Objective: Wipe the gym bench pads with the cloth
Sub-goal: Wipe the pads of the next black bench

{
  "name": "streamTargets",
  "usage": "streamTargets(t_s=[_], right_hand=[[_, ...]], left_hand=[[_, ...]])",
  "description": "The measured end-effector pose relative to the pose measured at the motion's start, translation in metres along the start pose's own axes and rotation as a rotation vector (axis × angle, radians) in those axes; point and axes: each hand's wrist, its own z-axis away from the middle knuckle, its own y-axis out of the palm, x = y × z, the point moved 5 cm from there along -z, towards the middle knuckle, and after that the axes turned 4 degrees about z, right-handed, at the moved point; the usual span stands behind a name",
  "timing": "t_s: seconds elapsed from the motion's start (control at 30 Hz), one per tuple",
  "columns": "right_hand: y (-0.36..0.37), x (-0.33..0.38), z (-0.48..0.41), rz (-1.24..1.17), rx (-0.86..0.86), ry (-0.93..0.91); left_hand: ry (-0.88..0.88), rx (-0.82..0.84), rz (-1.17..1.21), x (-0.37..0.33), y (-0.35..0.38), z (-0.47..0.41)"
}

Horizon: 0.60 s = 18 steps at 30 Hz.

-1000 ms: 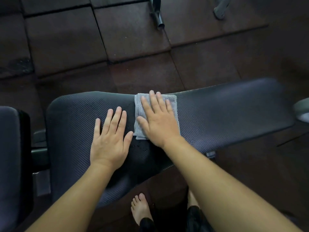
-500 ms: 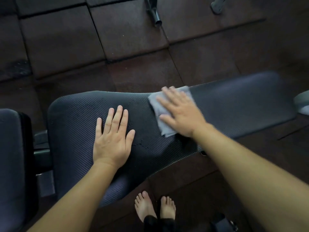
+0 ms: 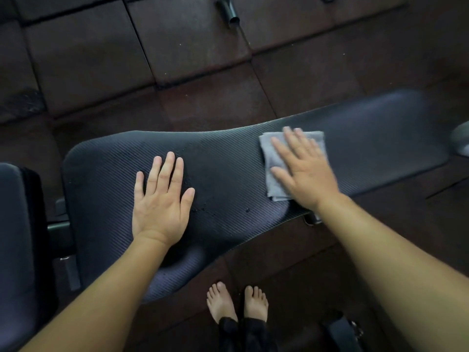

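Cloth: one grey folded cloth [image 3: 269, 158] lies flat on the right half of the long bench pad [image 3: 228, 171], near the pad's far edge.
Cloth and grip: the right hand [image 3: 308, 174] lies palm-down on top of it, fingers straight and spread, pressing rather than clutching. The cloth's left part and near corner show beyond the thumb.
Cloth axis: a rough rectangle, its longer side running across the pad's width, from near edge to far edge.
Left hand: the left hand [image 3: 162, 201] rests flat and empty on the pad's wider left part, fingers straight, well apart from the cloth.
Pad axis: the long pad runs left to right in the view, its right end rising a little and narrowing.
Pads counted: two, the long one and a second pad [image 3: 12, 237] at the left edge, with dark frame parts between them.
Droplets: small wet specks [image 3: 203, 208] dot the pad between the hands.
Feet: two bare feet [image 3: 220, 301] stand below the pad's near edge.
Floor: dark square tiles [image 3: 88, 59], with a metal tube [image 3: 229, 11] lying at the top.
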Motion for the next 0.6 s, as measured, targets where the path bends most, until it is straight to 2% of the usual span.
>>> streamTargets(t_s=[0.07, 0.13, 0.17, 0.3, 0.37, 0.43, 0.53, 0.6], right_hand=[[0.003, -0.023, 0.02, -0.016, -0.01, 0.168], [0.011, 0.004, 0.034, -0.022, -0.035, 0.307], [0.014, 0.029, 0.04, -0.017, -0.049, 0.319], [0.03, 0.123, 0.061, -0.01, -0.03, 0.034], [0.029, 0.111, 0.061, -0.014, -0.057, -0.124], [0.026, 0.075, 0.056, -0.008, -0.095, -0.147], [0.022, 0.034, 0.051, -0.051, -0.14, 0.123], [0.023, 0.059, 0.052, -0.04, -0.165, 0.296]], left_hand=[[0.0, -0.004, -0.015, 0.0, 0.0, 0.001], [-0.002, 0.0, -0.022, 0.0, 0.0, 0.001], [-0.004, 0.0, -0.022, 0.0, 0.0, 0.0], [-0.002, -0.007, -0.021, 0.0, 0.0, 0.0], [0.0, -0.005, -0.014, 0.0, 0.001, 0.0], [-0.003, 0.005, -0.016, 0.001, 0.001, 0.001], [-0.01, 0.012, -0.029, 0.001, 0.002, 0.001], [-0.006, 0.019, -0.029, 0.0, 0.002, 0.0]])
